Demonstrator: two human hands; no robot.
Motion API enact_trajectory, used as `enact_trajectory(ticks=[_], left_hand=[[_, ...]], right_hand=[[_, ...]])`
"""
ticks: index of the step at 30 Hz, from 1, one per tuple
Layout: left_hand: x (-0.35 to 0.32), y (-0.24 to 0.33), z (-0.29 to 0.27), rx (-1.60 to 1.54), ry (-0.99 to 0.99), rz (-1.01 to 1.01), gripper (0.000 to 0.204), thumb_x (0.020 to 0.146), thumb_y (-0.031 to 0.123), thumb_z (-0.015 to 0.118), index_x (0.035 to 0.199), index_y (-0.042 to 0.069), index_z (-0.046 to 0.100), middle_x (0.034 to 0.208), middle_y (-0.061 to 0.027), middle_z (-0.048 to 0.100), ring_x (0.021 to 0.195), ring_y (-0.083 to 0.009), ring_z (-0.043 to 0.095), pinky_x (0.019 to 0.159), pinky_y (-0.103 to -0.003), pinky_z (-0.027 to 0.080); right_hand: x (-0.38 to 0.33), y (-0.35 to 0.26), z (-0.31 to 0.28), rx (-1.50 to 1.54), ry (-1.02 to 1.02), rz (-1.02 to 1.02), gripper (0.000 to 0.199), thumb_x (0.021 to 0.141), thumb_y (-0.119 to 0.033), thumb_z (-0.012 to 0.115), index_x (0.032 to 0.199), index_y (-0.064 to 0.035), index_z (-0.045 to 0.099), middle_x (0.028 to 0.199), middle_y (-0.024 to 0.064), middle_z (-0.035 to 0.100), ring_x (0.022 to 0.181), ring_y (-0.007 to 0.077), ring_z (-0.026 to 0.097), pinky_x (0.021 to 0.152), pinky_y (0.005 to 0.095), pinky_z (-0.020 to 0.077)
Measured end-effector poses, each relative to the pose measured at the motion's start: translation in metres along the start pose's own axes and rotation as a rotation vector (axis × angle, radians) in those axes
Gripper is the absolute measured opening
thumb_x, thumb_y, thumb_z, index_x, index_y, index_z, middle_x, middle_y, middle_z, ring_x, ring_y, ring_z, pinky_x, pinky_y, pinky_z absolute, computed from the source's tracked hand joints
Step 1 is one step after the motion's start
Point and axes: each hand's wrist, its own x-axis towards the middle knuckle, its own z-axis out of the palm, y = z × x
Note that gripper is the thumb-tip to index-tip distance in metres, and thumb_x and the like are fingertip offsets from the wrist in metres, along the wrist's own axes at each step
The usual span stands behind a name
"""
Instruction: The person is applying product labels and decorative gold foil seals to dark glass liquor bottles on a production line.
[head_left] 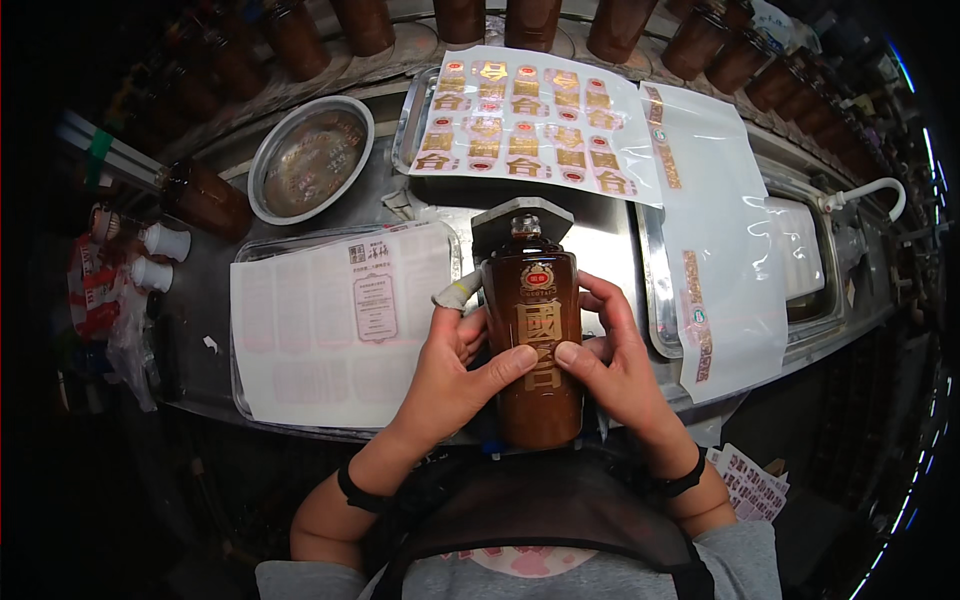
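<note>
Bottle (540,330), brown, neck pointing away from the wearer, held at front centre of the steel table (195,345); whether its base rests there, cannot tell. Left hand (450,370): thumb pressed on the front, covered index finger out beside the left edge, other fingers curled. Right hand (622,368): thumb pressed on the front, index finger along the right side. Fingertips behind the glass hidden.

Surroundings: grey angular piece (490,225) behind the neck, partly blocked by the bottle. White sheet (300,310) on a tray at left, near the left hand. Metal bowl (258,185) farther back. Label sheet (525,130) beyond the bottle; strip sheet (725,240) overlapping the right-hand tray. Row of brown bottles (532,22) along the far edge. White cups (165,242) at far left.

Labels: bottle carries a round gold-and-red emblem above large gold characters, the lower one partly under the thumbs. Label sheet repeats gold lettering with small red ovals. White sheet bears one pink-bordered panel, dark script above. Strips gold-brown.
</note>
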Motion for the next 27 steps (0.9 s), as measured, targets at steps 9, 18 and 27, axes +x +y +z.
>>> enact_trajectory(ticks=[9,18,27], left_hand=[[0.008,0.001,0.006,0.054,0.005,0.008,0.082,0.087,0.015,0.075,0.147,0.001,0.021,0.137,-0.0204,0.051,0.127,-0.0236,0.050,0.109,-0.038,0.035],[-0.005,-0.011,0.002,0.108,-0.024,0.017,0.091,0.084,0.019,0.078,0.149,0.001,0.017,0.144,-0.0236,0.042,0.136,-0.0277,0.041,0.115,-0.041,0.026],[-0.007,-0.013,0.005,0.114,-0.025,0.009,0.089,0.084,0.019,0.077,0.148,0.000,0.017,0.143,-0.0224,0.043,0.135,-0.0269,0.042,0.115,-0.040,0.027]], right_hand=[[0.003,0.000,-0.002,-0.003,0.037,-0.012,0.067,0.088,-0.012,0.070,0.144,-0.0054,0.034,0.125,0.0125,0.046,0.060,-0.0010,0.045,0.052,0.0159,0.0382],[-0.012,-0.004,-0.016,-0.004,-0.074,0.028,0.064,0.094,-0.014,0.063,0.148,-0.0031,0.031,0.127,0.0111,0.046,0.067,0.0007,0.052,0.062,0.0160,0.0426],[-0.013,-0.004,-0.017,0.024,-0.098,0.022,0.064,0.095,-0.016,0.062,0.148,-0.0035,0.029,0.127,0.0101,0.045,0.072,0.0028,0.055,0.065,0.0173,0.0447]])
